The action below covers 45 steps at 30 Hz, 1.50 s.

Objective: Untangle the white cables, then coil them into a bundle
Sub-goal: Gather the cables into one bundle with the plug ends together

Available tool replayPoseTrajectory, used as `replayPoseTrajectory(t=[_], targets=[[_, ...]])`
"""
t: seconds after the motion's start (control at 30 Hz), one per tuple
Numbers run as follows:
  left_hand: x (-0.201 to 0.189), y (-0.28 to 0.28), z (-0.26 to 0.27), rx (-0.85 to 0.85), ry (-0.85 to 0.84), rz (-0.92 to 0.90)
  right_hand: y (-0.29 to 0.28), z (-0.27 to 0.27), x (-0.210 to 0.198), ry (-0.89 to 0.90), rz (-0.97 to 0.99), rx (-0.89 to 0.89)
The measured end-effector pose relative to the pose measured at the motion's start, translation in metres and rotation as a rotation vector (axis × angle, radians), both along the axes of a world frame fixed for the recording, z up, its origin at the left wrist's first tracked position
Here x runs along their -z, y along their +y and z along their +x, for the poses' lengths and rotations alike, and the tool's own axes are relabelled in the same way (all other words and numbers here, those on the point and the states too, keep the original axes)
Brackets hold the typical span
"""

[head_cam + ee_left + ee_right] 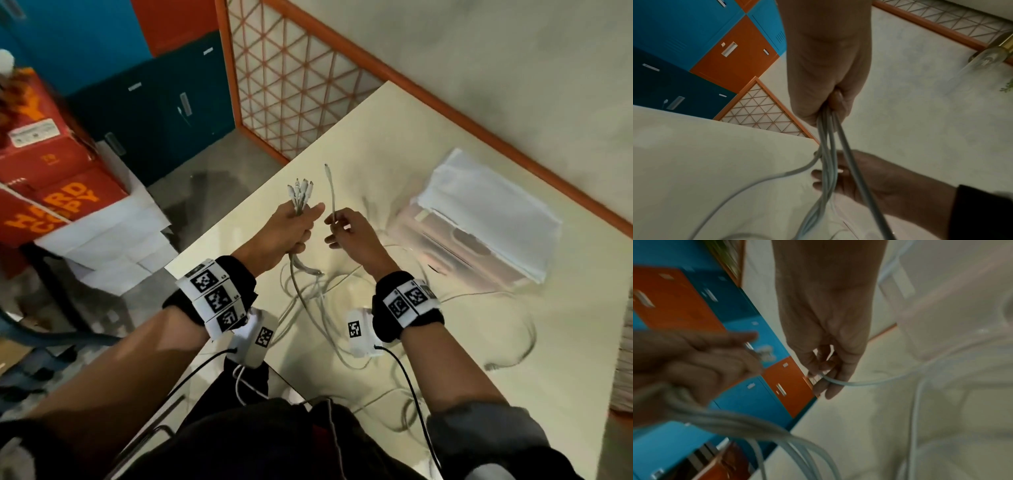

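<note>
An office: metal lockers (164, 102), paper stack (486, 209), copy-paper boxes (51, 178).

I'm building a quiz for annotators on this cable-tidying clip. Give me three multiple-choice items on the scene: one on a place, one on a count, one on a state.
1. Where does the slack of the white cables lie?
A. on the cream table
B. in a drawer
C. on the floor

2. How many cables does the right hand hold up?
A. one
B. three
C. five

3. What is the left hand doing?
A. resting flat on the table
B. gripping a bunch of cable ends
C. hanging idle

Answers:
1 A: loops sprawl over the table beneath both wrists.
2 A: a single cable rises from its fingers.
3 B: several connectors stick out above its closed fist.
</note>
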<state>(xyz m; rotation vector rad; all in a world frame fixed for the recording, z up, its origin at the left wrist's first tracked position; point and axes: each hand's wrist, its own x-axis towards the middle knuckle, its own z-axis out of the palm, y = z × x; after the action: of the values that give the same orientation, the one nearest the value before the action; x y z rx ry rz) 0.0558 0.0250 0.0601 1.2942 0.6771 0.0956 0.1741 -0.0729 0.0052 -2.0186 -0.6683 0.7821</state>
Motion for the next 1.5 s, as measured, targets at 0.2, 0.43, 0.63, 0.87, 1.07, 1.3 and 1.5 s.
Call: replayPoseTrajectory(t=[0.2,0.43,0.63,0.87,1.07,1.3,1.5], targets=[[-0.013,-0.024,0.004,-0.025,-0.094,0.040,-0.046,-0.018,-0.054,-0.013,0.092,-0.198],[-0.020,-0.061,0.011,-0.041,-0.066,0.109,-0.081,-0.047,-0.078,-0.165,0.075,-0.216],[-0.044,-0.080,0.012,0.080,-0.156,0.222,-0.110,-0.054,-0.092,-0.014,0.133,-0.010],[-0.092,-0.108,0.018,0.335,-0.481,0.012,-0.119,-0.050,-0.108,-0.123,0.276,-0.074],[-0.128,-0.106,0.018,0.250,-0.657,-0.236,-0.129,-0.046,-0.092,-0.093,0.167,-0.068],[-0.133,-0.091,0.014,0.194,-0.660,-0.090,-0.171,-0.021,-0.064,-0.133,-0.065,0.016],[-0.100,-0.086,0.010,0.332,-0.452,0.629,-0.192,-0.016,-0.068,-0.103,0.027,0.083]])
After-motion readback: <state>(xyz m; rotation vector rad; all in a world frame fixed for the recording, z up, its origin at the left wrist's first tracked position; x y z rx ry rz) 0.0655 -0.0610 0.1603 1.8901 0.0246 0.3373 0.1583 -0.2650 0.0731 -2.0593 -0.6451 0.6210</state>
